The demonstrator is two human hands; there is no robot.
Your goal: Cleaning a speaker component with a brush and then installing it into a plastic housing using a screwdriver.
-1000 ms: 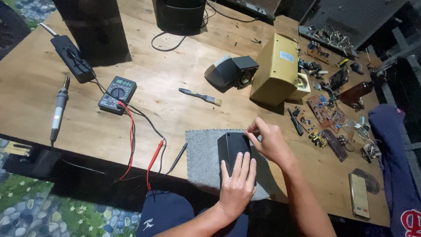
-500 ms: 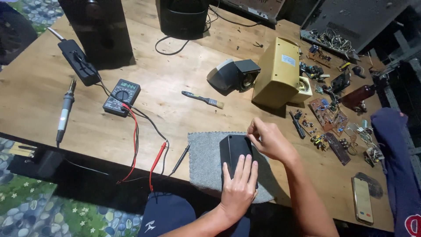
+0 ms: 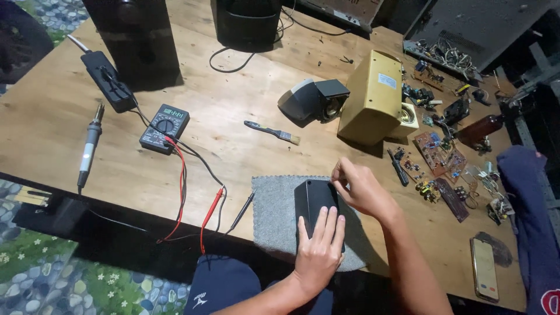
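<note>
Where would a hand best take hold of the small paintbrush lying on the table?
Grip the paintbrush by its dark handle, the left end, coming from above. It lies flat with bare table all round, and the bristles point right, towards the yellow box.

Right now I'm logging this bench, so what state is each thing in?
black box: flat on grey mat
left hand: pressed flat on box
right hand: pinching at box's top corner
multimeter: display lit, leads attached
soldering iron: lying unused
phone: screen dark
brush: lying flat
</note>
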